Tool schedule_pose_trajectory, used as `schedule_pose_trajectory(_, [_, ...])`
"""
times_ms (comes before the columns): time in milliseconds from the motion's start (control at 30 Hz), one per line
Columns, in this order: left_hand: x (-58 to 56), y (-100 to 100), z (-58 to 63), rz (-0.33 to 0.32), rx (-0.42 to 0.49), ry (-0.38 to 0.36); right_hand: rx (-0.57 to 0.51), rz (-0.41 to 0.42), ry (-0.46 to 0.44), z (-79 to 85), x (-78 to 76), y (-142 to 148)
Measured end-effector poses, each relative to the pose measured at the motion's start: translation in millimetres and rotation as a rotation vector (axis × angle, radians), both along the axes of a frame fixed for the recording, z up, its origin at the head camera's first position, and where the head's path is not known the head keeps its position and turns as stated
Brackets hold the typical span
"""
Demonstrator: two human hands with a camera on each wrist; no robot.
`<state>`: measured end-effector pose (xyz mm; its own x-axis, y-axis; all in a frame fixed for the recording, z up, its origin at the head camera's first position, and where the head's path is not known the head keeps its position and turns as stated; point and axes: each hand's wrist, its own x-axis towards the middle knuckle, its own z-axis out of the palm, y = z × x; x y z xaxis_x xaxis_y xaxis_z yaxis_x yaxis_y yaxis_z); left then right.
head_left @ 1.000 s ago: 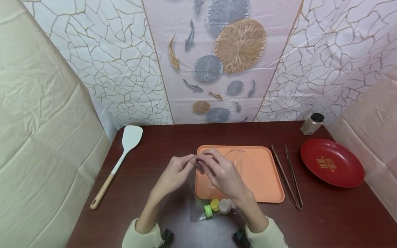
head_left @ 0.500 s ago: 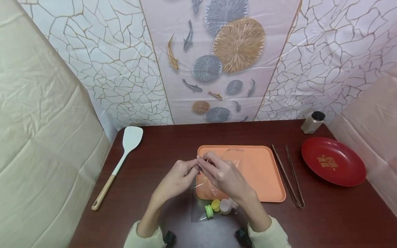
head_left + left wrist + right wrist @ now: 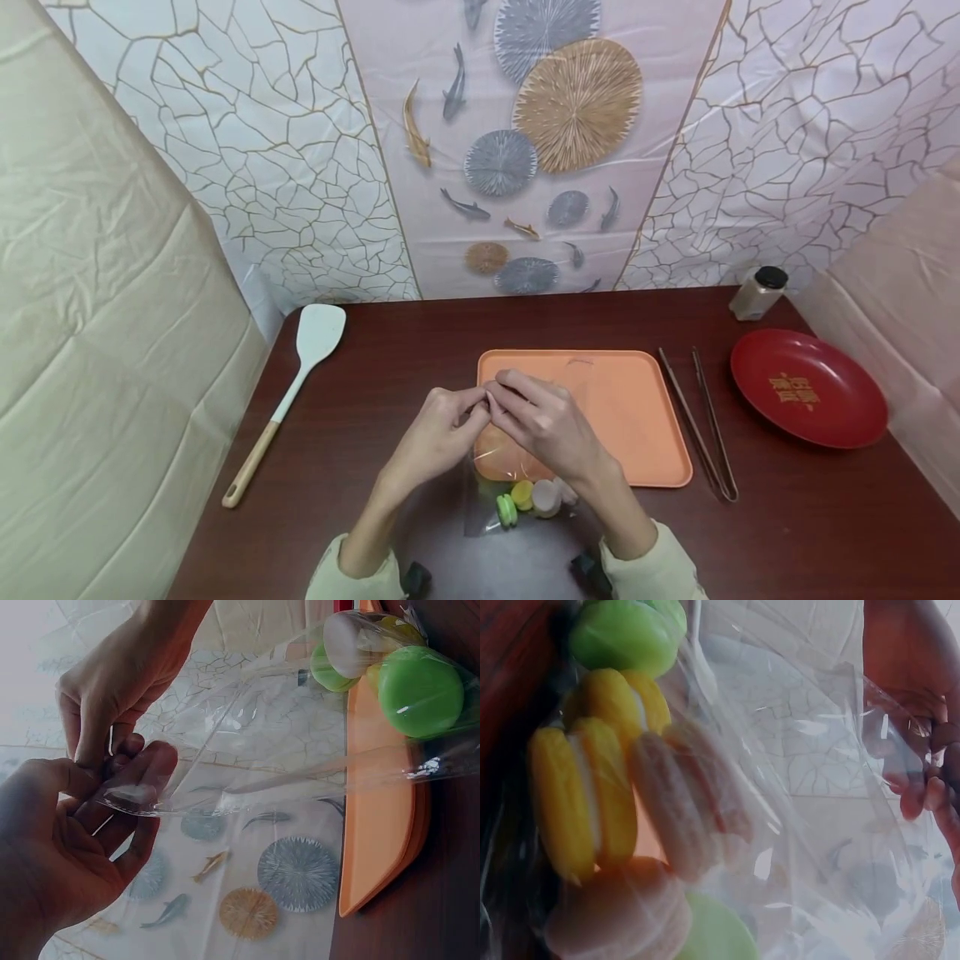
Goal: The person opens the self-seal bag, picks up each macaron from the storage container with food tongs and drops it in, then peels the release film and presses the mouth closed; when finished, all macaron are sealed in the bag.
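Observation:
A clear plastic bag [image 3: 232, 727] of macarons stands in front of me, its upper edge drawn up between both hands. My left hand [image 3: 435, 433] pinches that edge between thumb and forefinger. Fingertip to fingertip with it, the right hand [image 3: 551, 425] pinches the bag too. At the bag's bottom lie a green macaron [image 3: 507, 510], a yellow macaron [image 3: 522, 495] and a pale purple macaron [image 3: 546, 497]. The right wrist view shows several more, including a pinkish macaron [image 3: 619, 911]. In the head view the fingers hide most of the bag's mouth.
Behind the bag lies an orange tray [image 3: 637, 425], partly overlapped by it. Metal tongs [image 3: 729, 492] lie right of the tray, then a red plate [image 3: 840, 392] and a black-lidded jar [image 3: 757, 296]. A white spatula [image 3: 318, 337] with a wooden handle rests far left.
Both hands have shifted slightly right and toward me, still pinching the bag's edge with fingertips together. The macarons keep their places at the bottom of the bag.

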<state>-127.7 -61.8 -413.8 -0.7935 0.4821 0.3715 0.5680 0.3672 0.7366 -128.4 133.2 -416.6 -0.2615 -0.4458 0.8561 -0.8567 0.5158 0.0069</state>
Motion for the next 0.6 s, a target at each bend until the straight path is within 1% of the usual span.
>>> schedule_pose_trajectory(200, [-3.2,0,-2.8,0.004,0.048,0.047,-0.138,0.015,-0.068,-5.7,0.5,-7])
schedule_pose_trajectory(333, [-3.2,-1,-3.2,-0.010,0.081,0.046,-0.237,0.006,-0.109,-6.7,2.8,-11])
schedule_pose_trajectory(367, [-3.0,-1,-2.7,-0.014,0.088,0.038,-0.265,0.002,-0.114,-6.3,3.1,-11])
schedule_pose_trajectory(467, [-3.1,-1,-0.5,-0.023,0.117,-0.023,-0.361,-0.019,-0.124,-2.8,2.5,-6])
schedule_pose_trajectory(600, [-5.2,-2,1.3,-0.012,0.160,-0.121,-0.484,-0.042,-0.145,6.3,-1.0,14])
